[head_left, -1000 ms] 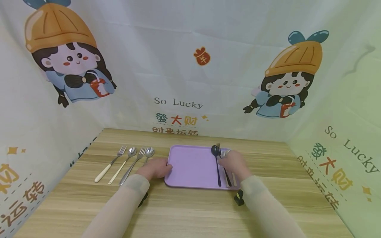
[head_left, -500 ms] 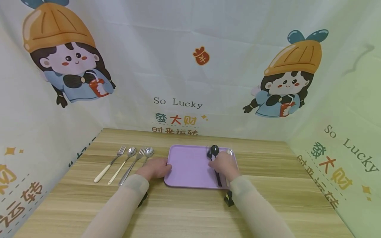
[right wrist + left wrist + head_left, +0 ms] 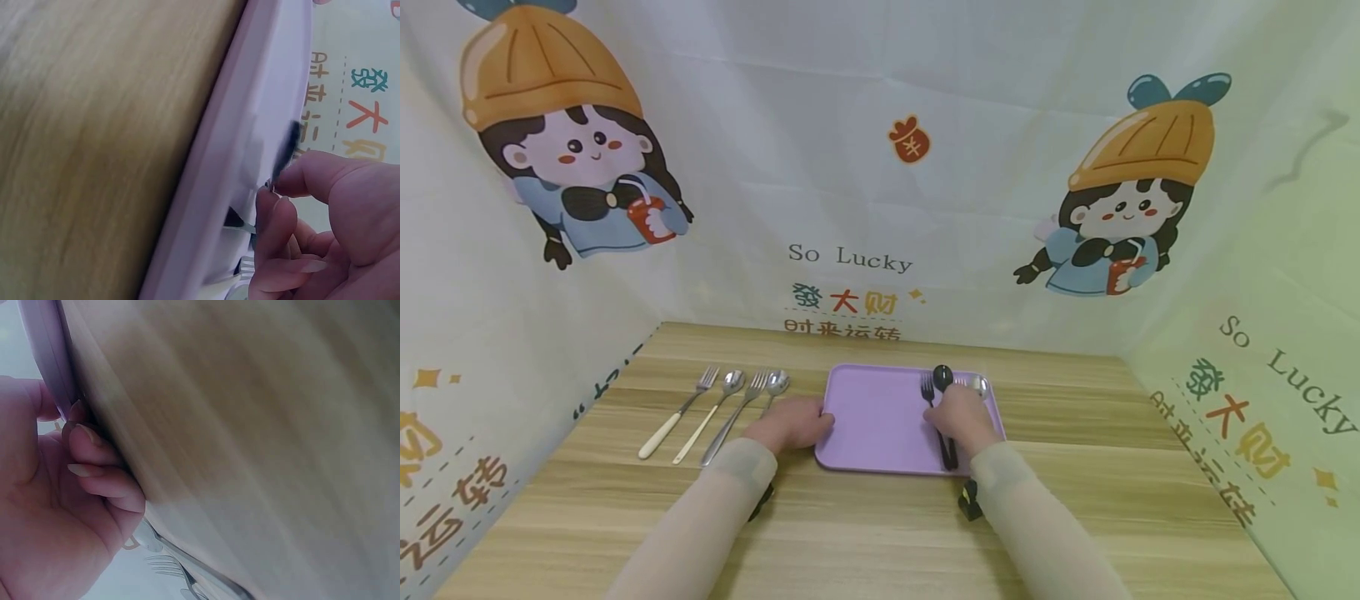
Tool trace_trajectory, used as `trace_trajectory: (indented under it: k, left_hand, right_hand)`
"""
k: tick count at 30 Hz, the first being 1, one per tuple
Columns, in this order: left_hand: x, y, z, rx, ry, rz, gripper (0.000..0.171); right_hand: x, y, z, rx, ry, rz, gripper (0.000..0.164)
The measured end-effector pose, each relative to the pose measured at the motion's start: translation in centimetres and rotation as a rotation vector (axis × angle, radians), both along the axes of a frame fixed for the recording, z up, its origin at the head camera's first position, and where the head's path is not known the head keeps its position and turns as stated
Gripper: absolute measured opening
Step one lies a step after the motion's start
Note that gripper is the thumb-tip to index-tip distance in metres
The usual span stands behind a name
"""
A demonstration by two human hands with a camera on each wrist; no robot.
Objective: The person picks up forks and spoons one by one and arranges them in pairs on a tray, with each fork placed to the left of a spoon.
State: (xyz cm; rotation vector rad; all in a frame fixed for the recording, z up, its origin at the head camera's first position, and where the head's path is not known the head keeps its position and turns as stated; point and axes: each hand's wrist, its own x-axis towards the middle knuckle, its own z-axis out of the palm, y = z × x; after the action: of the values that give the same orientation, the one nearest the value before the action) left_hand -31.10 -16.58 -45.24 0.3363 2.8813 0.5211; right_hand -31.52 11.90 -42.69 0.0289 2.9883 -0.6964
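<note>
My left hand (image 3: 792,421) holds the left rim of a shallow purple tray (image 3: 880,417), fingers curled beneath its edge in the left wrist view. Over the right part of the tray, my right hand (image 3: 964,417) pinches a black fork (image 3: 927,387) by its handle between thumb and fingers. The fork lies left of a black spoon (image 3: 943,375), tines toward the back. Right of that, a silver spoon head (image 3: 979,385) and some light fork tines (image 3: 959,382) show past the hand, which hides their middles.
Left of the tray, side by side on the wooden table (image 3: 865,533), lie a white-handled fork (image 3: 662,436), a white-handled spoon (image 3: 700,429), a silver fork (image 3: 730,423) and a silver spoon (image 3: 778,382), partly behind the left hand. A printed cloth (image 3: 1000,208) stands behind.
My right hand has moved left with the black fork, from the right side of the black spoon to its left. The left hand has stayed on the tray rim.
</note>
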Motion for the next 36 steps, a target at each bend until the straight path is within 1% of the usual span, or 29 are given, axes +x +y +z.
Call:
trace_trajectory:
  k: [1,2,4,5,8,9,11,12,15,16,17,20,22,23,24,26,27,29,30,33,34,36]
  left_hand:
    - [0.0,0.0,0.0,0.001,0.0,-0.002,0.027]
    - [-0.3,-0.2,-0.5,0.001,0.014,-0.017,0.029]
    - [-0.3,-0.2,-0.4,0.003,0.015,-0.018,0.029]
    - [-0.3,-0.3,-0.4,0.002,0.016,-0.02,0.029]
    - [-0.3,-0.2,-0.4,0.002,0.017,-0.015,0.029]
    - [-0.1,0.0,0.0,0.001,0.003,-0.001,0.028]
    - [-0.1,0.0,-0.1,-0.003,0.005,0.002,0.028]
    - [-0.1,0.0,-0.1,-0.005,0.005,0.005,0.028]
    - [0.0,0.0,-0.1,-0.01,0.01,0.009,0.027]
    - [0.0,0.1,-0.1,-0.01,0.012,0.009,0.027]
    - [0.1,0.1,-0.1,-0.008,0.012,0.009,0.027]
    - [-0.2,0.0,-0.2,0.002,0.006,0.004,0.026]
    - [-1.0,-0.3,-1.3,0.0,0.011,-0.014,0.028]
    - [-1.2,-0.3,-1.5,0.001,0.009,-0.017,0.028]
    - [-1.7,-0.4,-2.0,0.002,0.01,-0.016,0.029]
    - [-2.3,-0.6,-2.7,-0.002,0.009,-0.016,0.029]
    - [-2.8,-0.8,-3.3,-0.005,0.01,-0.017,0.03]
    - [-3.0,-0.8,-3.4,-0.007,0.005,-0.004,0.03]
    - [-3.3,-0.9,-3.9,-0.012,0.007,-0.001,0.03]
    - [-3.9,-1.1,-4.6,-0.027,0.019,0.004,0.03]
    - [-3.8,-1.1,-4.5,-0.029,0.022,0.008,0.029]
    - [-3.8,-1.2,-4.5,-0.026,0.026,0.018,0.029]
  right_hand:
    - [-0.1,0.0,-0.1,0.001,0.001,-0.004,0.035]
    - [-0.2,0.0,-0.2,0.006,0.0,-0.006,0.036]
    - [-0.5,0.0,-0.4,0.009,-0.005,-0.011,0.038]
    - [-1.0,0.1,-1.0,0.019,0.002,-0.009,0.038]
    - [-1.5,0.1,-1.2,0.03,-0.001,-0.021,0.038]
    - [-2.0,0.3,-1.7,0.037,0.006,-0.021,0.038]
    - [-2.1,0.2,-1.7,0.034,0.008,-0.03,0.037]
    - [-1.8,0.1,-1.2,0.024,0.001,-0.038,0.037]
    - [-1.7,0.0,-1.2,0.003,-0.003,-0.041,0.038]
    - [-1.7,0.0,-1.3,-0.003,-0.006,-0.038,0.037]
    - [-2.1,0.2,-1.8,-0.002,0.005,-0.029,0.038]
    - [-1.8,0.3,-1.8,-0.006,0.014,-0.024,0.036]
    - [-1.7,0.3,-1.8,-0.012,0.023,-0.023,0.035]
    - [-1.2,0.1,-1.2,-0.021,0.02,-0.029,0.034]
    - [-0.7,-0.1,-0.6,-0.031,0.013,-0.039,0.032]
    - [-0.6,0.0,-0.8,-0.038,0.03,-0.035,0.032]
    - [-0.6,0.0,-0.8,-0.042,0.033,-0.04,0.032]
    - [-0.6,0.0,-0.8,-0.048,0.031,-0.048,0.033]
    - [-0.6,0.0,-0.8,-0.051,0.029,-0.053,0.034]
    - [-0.9,0.1,-0.8,-0.067,0.012,-0.066,0.032]
    - [-1.1,0.3,-0.9,-0.063,0.019,-0.058,0.031]
    - [-2.2,0.9,-2.2,-0.059,0.052,-0.038,0.029]
